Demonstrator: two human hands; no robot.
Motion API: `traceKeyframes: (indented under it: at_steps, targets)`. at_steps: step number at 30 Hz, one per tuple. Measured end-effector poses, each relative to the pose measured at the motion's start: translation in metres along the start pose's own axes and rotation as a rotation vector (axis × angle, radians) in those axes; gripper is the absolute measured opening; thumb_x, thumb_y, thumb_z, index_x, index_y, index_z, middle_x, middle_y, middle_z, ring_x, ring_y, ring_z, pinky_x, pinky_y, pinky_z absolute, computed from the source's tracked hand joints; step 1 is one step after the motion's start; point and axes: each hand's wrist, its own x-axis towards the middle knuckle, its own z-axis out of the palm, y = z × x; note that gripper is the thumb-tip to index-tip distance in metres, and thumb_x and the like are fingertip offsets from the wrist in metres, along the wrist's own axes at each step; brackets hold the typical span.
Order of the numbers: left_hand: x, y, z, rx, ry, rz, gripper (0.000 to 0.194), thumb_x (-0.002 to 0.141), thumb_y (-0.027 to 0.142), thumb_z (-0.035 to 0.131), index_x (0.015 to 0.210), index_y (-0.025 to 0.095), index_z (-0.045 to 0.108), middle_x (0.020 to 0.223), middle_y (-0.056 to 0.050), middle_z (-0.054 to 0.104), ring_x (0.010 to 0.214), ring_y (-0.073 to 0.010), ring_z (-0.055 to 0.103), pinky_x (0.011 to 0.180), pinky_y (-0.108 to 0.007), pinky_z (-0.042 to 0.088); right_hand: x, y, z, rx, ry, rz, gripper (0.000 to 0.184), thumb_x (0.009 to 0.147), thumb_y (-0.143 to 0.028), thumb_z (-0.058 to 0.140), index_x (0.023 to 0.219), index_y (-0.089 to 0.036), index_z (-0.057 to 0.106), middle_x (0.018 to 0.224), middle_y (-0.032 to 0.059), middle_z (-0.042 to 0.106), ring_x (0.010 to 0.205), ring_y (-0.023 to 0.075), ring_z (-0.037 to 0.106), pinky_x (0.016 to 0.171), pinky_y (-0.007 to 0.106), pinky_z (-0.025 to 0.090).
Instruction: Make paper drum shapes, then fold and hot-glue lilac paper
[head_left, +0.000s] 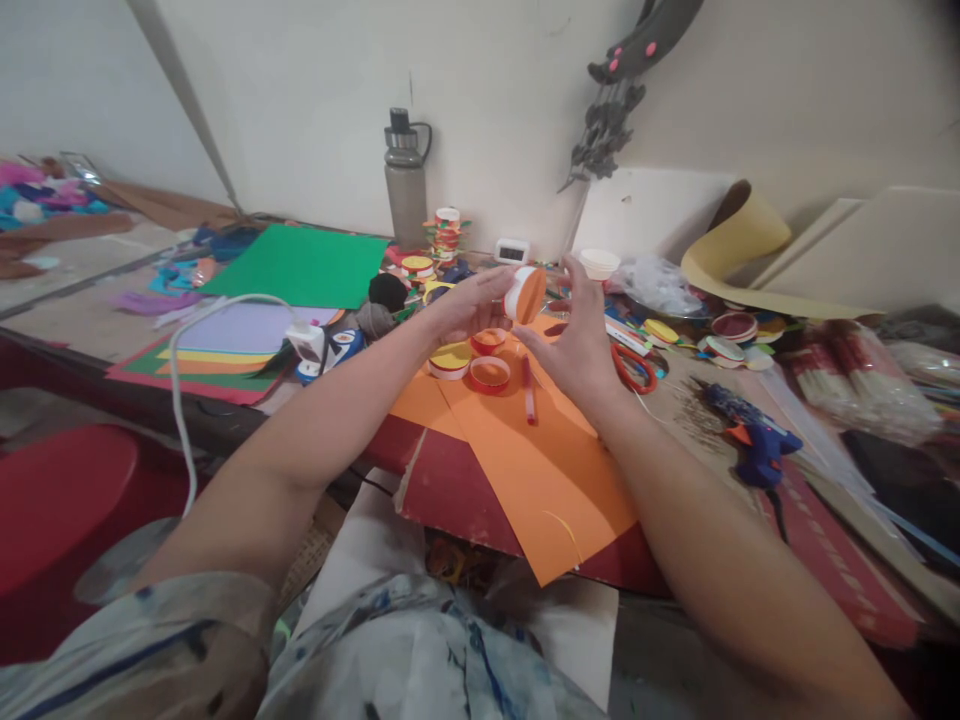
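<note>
My left hand [480, 302] grips a small round paper piece [532, 295] with an orange face and a white rim, raised on its edge above the table. Just right of it, my right hand [574, 335] has its thumb and fingers spread apart, touching nothing that I can make out. Below the hands lie orange paper sheets [555, 480]. On them stand a red ring [490, 376] with an orange inside, a yellow-topped round piece [450, 360] and a red pen [529, 390].
At right are red-handled scissors [634, 370], a blue glue gun [765, 450] and bundled sticks [862, 375]. A grey bottle [407, 190] stands by the wall. Green paper [300, 262], a white plug adapter [306, 342] with cable and a red stool [67, 500] are at left.
</note>
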Motion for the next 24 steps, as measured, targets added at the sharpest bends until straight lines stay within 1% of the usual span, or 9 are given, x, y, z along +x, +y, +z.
traceKeyframes:
  at_steps: [2,3,6,9,12,15,18,21,24]
  targets:
    - [-0.002,-0.001,0.002,0.047,-0.049,0.023,0.064,0.085,0.064,0.098,0.129,0.022,0.082,0.111,-0.008,0.085,0.087,-0.0158,0.08,0.075,-0.024,0.061,0.001,0.001,0.0,0.038,-0.042,0.023,0.101,0.088,-0.068,0.089,0.173,-0.041,0.043,0.163,0.0182,0.056,0.124,0.0405,0.073,0.085,0.061,0.074]
    - [-0.002,-0.002,0.003,0.071,-0.065,0.033,0.067,0.083,0.065,0.099,0.132,0.023,0.082,0.113,-0.008,0.085,0.088,-0.0156,0.08,0.076,-0.025,0.061,0.001,0.001,0.0,0.054,-0.063,0.034,0.097,0.088,-0.067,0.089,0.171,-0.04,0.047,0.164,0.0179,0.057,0.123,0.04,0.074,0.086,0.061,0.074]
    - [-0.001,-0.002,0.001,0.125,-0.066,0.037,0.07,0.085,0.07,0.095,0.135,0.023,0.082,0.116,-0.009,0.084,0.088,-0.0161,0.079,0.075,-0.027,0.061,0.003,0.002,0.0,0.125,-0.103,0.068,0.086,0.091,-0.063,0.087,0.166,-0.039,0.052,0.164,0.0158,0.062,0.123,0.0382,0.076,0.092,0.06,0.073]
    - [-0.001,0.001,-0.002,0.147,-0.064,0.032,0.071,0.083,0.071,0.096,0.133,0.022,0.082,0.112,-0.009,0.083,0.085,-0.0163,0.078,0.072,-0.027,0.058,0.004,0.004,0.001,0.249,-0.109,0.123,0.084,0.09,-0.062,0.087,0.164,-0.04,0.052,0.156,0.0133,0.068,0.123,0.0365,0.078,0.099,0.058,0.072]
    - [-0.003,0.004,-0.004,0.177,-0.065,0.045,0.076,0.079,0.069,0.1,0.134,0.022,0.081,0.109,-0.01,0.082,0.084,-0.0168,0.076,0.068,-0.027,0.053,0.006,0.006,0.004,0.374,-0.113,0.156,0.085,0.086,-0.065,0.09,0.158,-0.041,0.052,0.153,0.0105,0.07,0.126,0.0343,0.077,0.107,0.058,0.069]
    - [-0.003,0.008,-0.004,0.232,-0.046,0.089,0.08,0.071,0.062,0.106,0.134,0.02,0.082,0.112,-0.011,0.082,0.084,-0.0156,0.073,0.066,-0.026,0.048,0.009,0.006,0.006,0.509,-0.125,0.152,0.085,0.081,-0.066,0.093,0.152,-0.041,0.053,0.153,0.0074,0.07,0.135,0.0334,0.074,0.117,0.058,0.064]
    - [-0.002,0.01,-0.002,0.274,-0.016,0.135,0.077,0.063,0.051,0.111,0.128,0.019,0.083,0.114,-0.009,0.081,0.082,-0.0118,0.068,0.066,-0.024,0.046,0.01,0.003,0.006,0.624,-0.14,0.158,0.085,0.076,-0.058,0.097,0.147,-0.04,0.053,0.156,0.0054,0.068,0.143,0.0326,0.069,0.124,0.057,0.06]
    - [-0.003,0.011,0.0,0.292,0.026,0.142,0.071,0.059,0.045,0.112,0.12,0.019,0.084,0.112,-0.007,0.08,0.08,-0.0101,0.066,0.065,-0.023,0.045,0.009,0.0,0.004,0.662,-0.163,0.2,0.085,0.075,-0.049,0.096,0.147,-0.039,0.053,0.159,0.0055,0.066,0.145,0.0313,0.068,0.125,0.057,0.059]
    - [-0.004,0.01,0.002,0.303,0.059,0.132,0.065,0.061,0.04,0.11,0.116,0.018,0.085,0.109,-0.007,0.079,0.08,-0.0106,0.066,0.064,-0.023,0.045,0.008,0.0,0.003,0.602,-0.18,0.227,0.085,0.076,-0.049,0.093,0.15,-0.038,0.052,0.158,0.0073,0.067,0.14,0.032,0.07,0.116,0.058,0.065]
